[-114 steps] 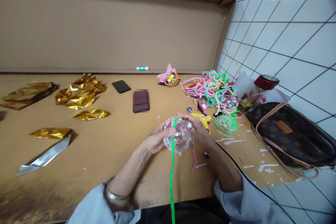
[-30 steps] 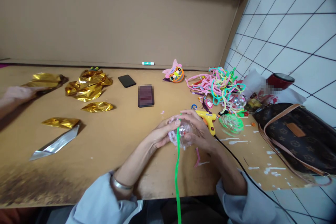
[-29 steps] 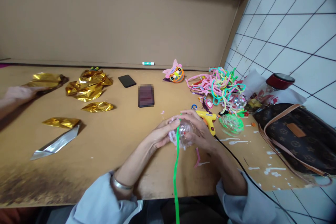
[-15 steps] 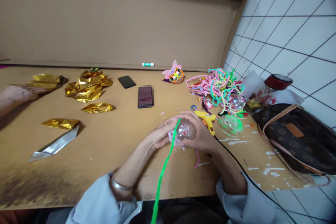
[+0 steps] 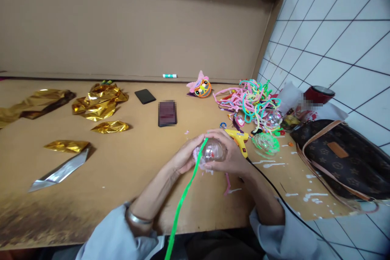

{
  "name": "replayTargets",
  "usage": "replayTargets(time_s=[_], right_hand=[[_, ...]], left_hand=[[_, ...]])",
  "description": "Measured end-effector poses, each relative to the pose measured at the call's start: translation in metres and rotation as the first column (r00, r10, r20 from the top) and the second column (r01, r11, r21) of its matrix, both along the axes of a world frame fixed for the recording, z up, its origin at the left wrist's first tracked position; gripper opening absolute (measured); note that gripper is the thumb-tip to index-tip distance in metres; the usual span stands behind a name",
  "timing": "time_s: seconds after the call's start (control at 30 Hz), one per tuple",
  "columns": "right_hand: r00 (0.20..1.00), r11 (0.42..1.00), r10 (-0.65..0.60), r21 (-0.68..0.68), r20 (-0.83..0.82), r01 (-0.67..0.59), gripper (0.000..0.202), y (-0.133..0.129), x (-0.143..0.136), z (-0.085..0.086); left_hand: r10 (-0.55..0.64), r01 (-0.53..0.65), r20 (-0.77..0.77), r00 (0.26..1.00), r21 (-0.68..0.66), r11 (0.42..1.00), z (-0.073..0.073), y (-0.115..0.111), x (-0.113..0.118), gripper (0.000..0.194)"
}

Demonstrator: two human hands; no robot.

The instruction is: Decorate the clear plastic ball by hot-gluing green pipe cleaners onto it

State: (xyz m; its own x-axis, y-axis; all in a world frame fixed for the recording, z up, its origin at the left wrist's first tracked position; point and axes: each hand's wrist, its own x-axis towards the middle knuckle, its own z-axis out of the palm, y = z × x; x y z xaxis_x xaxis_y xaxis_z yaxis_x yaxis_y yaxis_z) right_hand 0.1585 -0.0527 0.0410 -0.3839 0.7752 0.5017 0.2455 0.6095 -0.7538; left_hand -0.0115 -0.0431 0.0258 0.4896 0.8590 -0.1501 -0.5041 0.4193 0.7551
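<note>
Between my two hands is a clear plastic ball (image 5: pixel 215 151) with pinkish fuzzy bits on its left side and a small red spot showing. My left hand (image 5: pixel 187 156) wraps its left side, and my right hand (image 5: pixel 230 154) curls round its right side. A bright green pipe cleaner (image 5: pixel 184 197) runs from the top of the ball down toward my lap; whether it is fixed to the ball or pinched by my fingers I cannot tell. Just beyond my right hand lies a yellow glue gun (image 5: pixel 241 141), its black cord trailing to the lower right.
A tangle of coloured pipe cleaners (image 5: pixel 246 99) and a green-wound clear ball (image 5: pixel 266 144) lie right. A decorated ball figure (image 5: pixel 202 86) stands behind. A brown handbag (image 5: pixel 344 158) sits far right. Gold foil (image 5: pixel 100 103), silver foil (image 5: pixel 61 172) and a dark phone-like slab (image 5: pixel 167 113) lie left.
The green strand has swung a little left at its lower end, and more of the clear ball shows between my hands. Another person's hand at the far left has left the view.
</note>
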Motion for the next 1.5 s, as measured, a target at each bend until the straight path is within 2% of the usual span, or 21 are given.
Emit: replayTargets(time_s=[0.6,0.9,1.1,1.3,1.4,1.5], right_hand=[[1.0,1.0,0.0,0.013,-0.028,0.001,0.066,0.0,-0.001,-0.002],[0.998,1.0,0.013,0.022,-0.062,-0.012,0.063,0.0,-0.001,-0.002],[0.998,0.999,0.014,0.036,-0.055,-0.012,0.064,0.0,-0.001,-0.001],[0.996,1.0,0.024,0.017,-0.09,-0.023,0.064,0.0,-0.001,-0.001],[0.993,1.0,0.016,-0.004,-0.12,-0.017,0.063,0.0,-0.001,-0.001],[0.987,0.999,0.01,-0.04,-0.162,-0.016,0.06,0.001,0.0,-0.001]], left_hand=[[0.011,-0.011,-0.009,1.0,0.004,1.0,0.004,-0.001,0.0,0.038],[0.169,-0.15,-0.093,0.981,0.176,0.973,0.009,-0.006,0.006,0.04],[0.223,-0.2,-0.124,0.967,0.175,0.964,0.011,-0.005,0.008,0.046],[0.319,-0.271,-0.209,0.924,0.23,0.935,0.013,-0.005,0.009,0.057],[0.3,-0.259,-0.169,0.939,0.227,0.939,0.011,-0.005,0.009,0.057],[0.17,-0.138,-0.125,0.978,0.228,0.964,0.007,-0.005,0.003,0.057]])
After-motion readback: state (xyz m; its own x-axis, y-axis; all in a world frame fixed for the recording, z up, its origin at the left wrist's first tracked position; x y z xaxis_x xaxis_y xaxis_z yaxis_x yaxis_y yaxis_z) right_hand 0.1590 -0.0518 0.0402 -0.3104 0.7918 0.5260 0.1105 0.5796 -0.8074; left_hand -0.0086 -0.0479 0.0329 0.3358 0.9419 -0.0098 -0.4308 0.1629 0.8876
